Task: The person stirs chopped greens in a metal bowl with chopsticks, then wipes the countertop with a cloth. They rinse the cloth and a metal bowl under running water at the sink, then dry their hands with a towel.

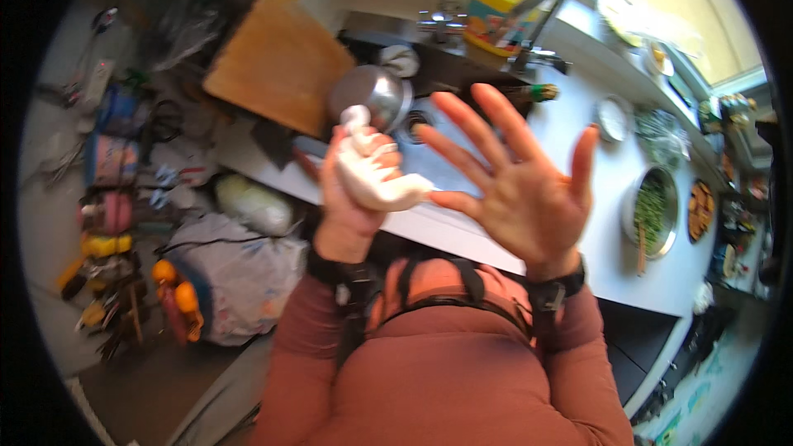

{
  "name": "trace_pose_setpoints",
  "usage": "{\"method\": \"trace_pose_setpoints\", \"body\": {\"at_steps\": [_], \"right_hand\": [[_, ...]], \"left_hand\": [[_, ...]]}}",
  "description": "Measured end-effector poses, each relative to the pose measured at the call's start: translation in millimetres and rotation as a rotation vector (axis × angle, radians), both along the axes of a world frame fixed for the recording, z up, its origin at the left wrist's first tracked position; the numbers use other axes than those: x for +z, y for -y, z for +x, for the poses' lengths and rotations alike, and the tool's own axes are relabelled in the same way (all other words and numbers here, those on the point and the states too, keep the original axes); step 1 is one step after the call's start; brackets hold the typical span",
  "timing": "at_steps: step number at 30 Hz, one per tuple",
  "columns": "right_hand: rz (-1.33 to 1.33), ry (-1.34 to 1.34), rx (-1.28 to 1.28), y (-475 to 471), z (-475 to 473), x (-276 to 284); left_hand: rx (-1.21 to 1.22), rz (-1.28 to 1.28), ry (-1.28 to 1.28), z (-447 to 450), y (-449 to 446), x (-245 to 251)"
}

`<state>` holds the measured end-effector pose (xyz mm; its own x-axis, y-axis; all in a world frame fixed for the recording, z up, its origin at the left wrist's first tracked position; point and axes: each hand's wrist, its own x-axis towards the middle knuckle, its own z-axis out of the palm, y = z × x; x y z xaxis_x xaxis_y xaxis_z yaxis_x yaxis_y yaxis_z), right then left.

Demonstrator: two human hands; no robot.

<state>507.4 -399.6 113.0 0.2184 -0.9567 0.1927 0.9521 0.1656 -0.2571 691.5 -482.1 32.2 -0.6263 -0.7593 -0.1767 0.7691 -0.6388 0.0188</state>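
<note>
Raised over the sink's near edge, my left hand (pixel 359 189) is closed around a soft whitish piece, which looks like dough (pixel 384 189). Its rounded end pokes out above the fingers and a longer end points towards my right hand (pixel 526 198). That hand is spread wide with the palm showing and holds nothing; its little finger is near the tip of the whitish piece. Behind my left hand, a steel bowl or pot (pixel 372 98) stands by the sink (pixel 440 161). Motion blur softens both hands.
A wooden board (pixel 279 65) lies left of the steel vessel. Faucets and a yellow jug (pixel 499 9) stand behind the sink. On the right counter are a small white bowl (pixel 613 118), a steel bowl of chopped greens (pixel 650 210) with chopsticks, and a plate of browned pieces (pixel 700 210).
</note>
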Motion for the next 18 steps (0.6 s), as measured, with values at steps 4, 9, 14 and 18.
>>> {"method": "trace_pose_setpoints", "body": {"at_steps": [4,9,14,18], "right_hand": [[0.056,-0.044,-0.016,2,2,-7],[-0.153,-0.244,0.154,19,-15,-58],[0.402,-1.424,-0.221,29,-16,-143],[0.520,-1.338,-0.102,19,-15,-176]], "left_hand": [[-0.009,-0.014,0.062,-1,-1,-3],[0.049,0.016,0.182,6,4,-32],[0.248,0.114,0.544,48,8,-106],[0.587,0.356,1.160,131,30,-175]]}}
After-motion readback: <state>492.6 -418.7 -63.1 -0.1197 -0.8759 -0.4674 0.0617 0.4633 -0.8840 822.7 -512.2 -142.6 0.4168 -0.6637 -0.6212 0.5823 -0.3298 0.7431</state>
